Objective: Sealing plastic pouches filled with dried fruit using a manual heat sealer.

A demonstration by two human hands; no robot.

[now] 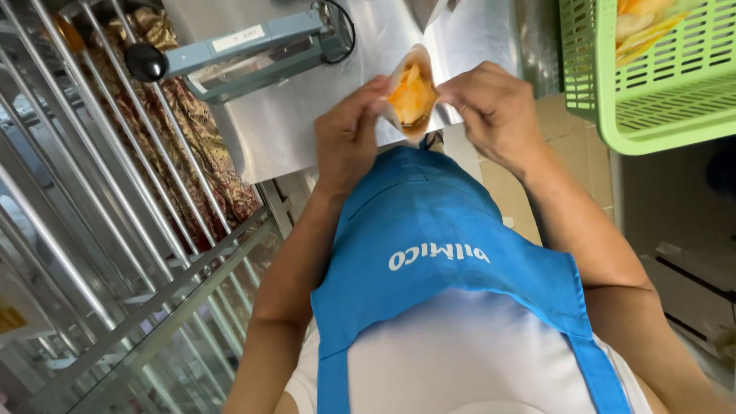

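Over the steel bench (307, 130), your left hand (346, 138) and right hand (497, 111) are each pinching the light, crinkly snack bag (412, 96) by its mouth edges; its contents look fragile.

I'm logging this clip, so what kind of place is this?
Likely a small food-packing workspace: both hands hold a clear snack bag over a steel table with a heat sealer, beside a green basket of more snacks.

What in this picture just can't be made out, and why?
- Head view: the fingertips of the left hand and right hand are hidden behind the small clear bag of orange snacks.
- The green basket is cut off by the top and right edges; its contents show only partly.
- The heat sealer: its base is hidden under its arm.
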